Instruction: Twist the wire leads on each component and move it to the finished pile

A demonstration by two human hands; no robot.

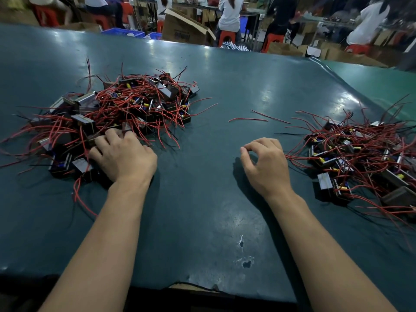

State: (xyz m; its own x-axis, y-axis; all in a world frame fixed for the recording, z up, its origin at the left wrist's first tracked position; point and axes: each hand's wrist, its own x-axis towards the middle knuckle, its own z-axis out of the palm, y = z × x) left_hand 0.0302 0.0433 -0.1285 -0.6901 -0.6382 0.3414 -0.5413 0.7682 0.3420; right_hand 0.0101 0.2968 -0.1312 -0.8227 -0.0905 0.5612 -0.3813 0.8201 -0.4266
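A big heap of small dark components with red wire leads [126,106] lies on the left of the dark green table [216,91]. My left hand [121,156] rests on the heap's near edge. Its fingers curl down round a dark component [94,138], and their tips are hidden among the wires. A second pile of the same components [358,154] spreads along the right side. My right hand [265,163] hovers just left of that pile with its fingers loosely curled and nothing in them.
Two loose red wires [258,118] lie on the table between the piles. The table cover has a small tear [246,263] near the front edge. Beyond the far edge, people sit on red stools [226,38] among cardboard boxes and blue crates.
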